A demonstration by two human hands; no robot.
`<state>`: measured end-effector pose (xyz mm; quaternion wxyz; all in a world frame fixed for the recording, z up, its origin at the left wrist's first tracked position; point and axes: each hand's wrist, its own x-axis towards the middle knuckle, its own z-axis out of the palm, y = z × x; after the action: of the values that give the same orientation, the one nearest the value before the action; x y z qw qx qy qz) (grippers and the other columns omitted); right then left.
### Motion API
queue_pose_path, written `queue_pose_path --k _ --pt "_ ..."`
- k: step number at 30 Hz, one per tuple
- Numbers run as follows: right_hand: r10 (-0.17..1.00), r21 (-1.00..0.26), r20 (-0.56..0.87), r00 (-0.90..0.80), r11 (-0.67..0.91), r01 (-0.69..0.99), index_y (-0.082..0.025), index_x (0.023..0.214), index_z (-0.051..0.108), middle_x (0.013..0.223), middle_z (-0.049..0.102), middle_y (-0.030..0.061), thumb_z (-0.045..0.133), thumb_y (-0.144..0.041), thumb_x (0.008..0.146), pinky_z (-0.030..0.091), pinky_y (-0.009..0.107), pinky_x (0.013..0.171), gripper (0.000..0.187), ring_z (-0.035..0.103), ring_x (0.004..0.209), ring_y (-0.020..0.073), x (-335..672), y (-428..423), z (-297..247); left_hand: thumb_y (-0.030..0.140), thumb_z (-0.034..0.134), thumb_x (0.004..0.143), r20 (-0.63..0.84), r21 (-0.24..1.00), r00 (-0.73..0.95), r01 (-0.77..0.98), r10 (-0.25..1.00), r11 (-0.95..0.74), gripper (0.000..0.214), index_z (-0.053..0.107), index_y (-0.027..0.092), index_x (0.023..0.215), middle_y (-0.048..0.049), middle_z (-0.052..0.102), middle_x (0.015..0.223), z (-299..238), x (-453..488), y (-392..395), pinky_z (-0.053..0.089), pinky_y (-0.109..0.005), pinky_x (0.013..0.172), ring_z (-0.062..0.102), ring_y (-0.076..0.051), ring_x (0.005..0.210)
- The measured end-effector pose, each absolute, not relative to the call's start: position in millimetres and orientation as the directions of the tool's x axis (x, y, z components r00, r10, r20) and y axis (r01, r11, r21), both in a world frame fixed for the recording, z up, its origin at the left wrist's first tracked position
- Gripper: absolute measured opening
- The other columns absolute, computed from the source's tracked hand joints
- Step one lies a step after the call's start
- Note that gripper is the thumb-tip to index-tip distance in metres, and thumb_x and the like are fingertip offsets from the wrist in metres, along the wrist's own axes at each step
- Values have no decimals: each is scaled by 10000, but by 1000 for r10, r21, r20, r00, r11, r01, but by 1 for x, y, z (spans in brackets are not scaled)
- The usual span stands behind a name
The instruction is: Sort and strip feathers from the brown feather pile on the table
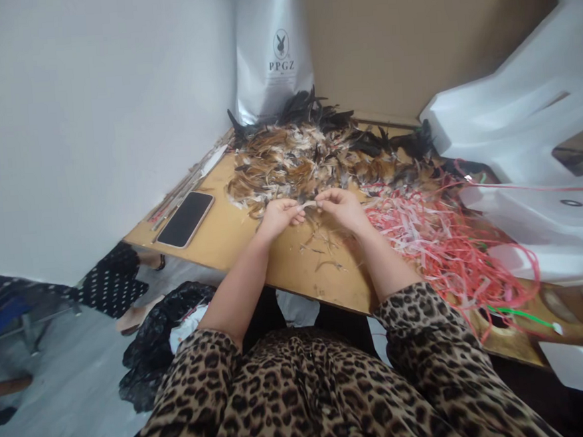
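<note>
Over the front part of the wooden table (295, 268), my left hand (282, 217) and my right hand (339, 208) are close together with fingers pinched. A small pale feather (309, 204) stretches between them, one end in each hand's fingertips. Just beyond lies a broad heap of brown, white and black feathers (287, 159). Thin loose feather bits (323, 246) are scattered on the tabletop below my hands. To the right of my right forearm is a tangled pile of pink and red ribbon strips (433, 242).
A phone (186, 219) lies at the table's left, near thin sticks along the wall. A white printed bag (274, 53) stands behind the feathers. White machine bodies (519, 122) rise at right. Below left are a black plastic bag (151, 355) and another person's foot (138, 316).
</note>
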<state>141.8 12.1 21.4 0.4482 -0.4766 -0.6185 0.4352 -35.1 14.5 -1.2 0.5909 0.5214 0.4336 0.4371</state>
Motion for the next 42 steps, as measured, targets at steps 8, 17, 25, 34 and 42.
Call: queue_pose_path --k 8,17,25,34,42 --pt "994 -991 89 -66 95 95 -167 735 635 588 600 -15 698 -345 577 407 240 558 247 494 511 85 145 18 18 244 689 679 -84 954 191 -267 978 135 176 631 82 716 -60 658 663 -7 -39 21 454 -178 511 581 -68 509" --pt "991 -982 96 -91 110 156 -159 732 674 675 662 17 701 -429 605 439 258 609 299 546 575 112 133 7 21 317 714 642 -71 956 234 -260 970 133 263 641 93 761 -61 670 708 -6 -35 18 454 -173 523 582 -64 533" --pt "994 -993 110 -26 110 32 -176 668 624 644 626 -10 706 -421 594 442 243 591 269 540 578 105 120 8 5 325 695 657 -44 985 308 -148 950 93 252 657 102 766 -64 676 717 -1 -33 10 459 -194 545 590 -75 549" --pt "991 -987 124 -40 128 94 -167 699 636 639 618 -7 666 -413 624 423 242 577 259 515 563 102 122 8 7 327 675 678 -30 994 279 -95 960 58 235 655 99 732 -48 657 650 -1 -34 12 451 -204 541 569 -74 522" --pt "951 -650 126 -281 293 701 -176 657 665 645 640 13 628 -328 658 360 238 560 157 521 577 121 141 1 22 270 664 707 -67 951 93 -296 993 92 193 629 91 772 -53 666 730 -2 -41 19 427 -160 516 568 -47 541"
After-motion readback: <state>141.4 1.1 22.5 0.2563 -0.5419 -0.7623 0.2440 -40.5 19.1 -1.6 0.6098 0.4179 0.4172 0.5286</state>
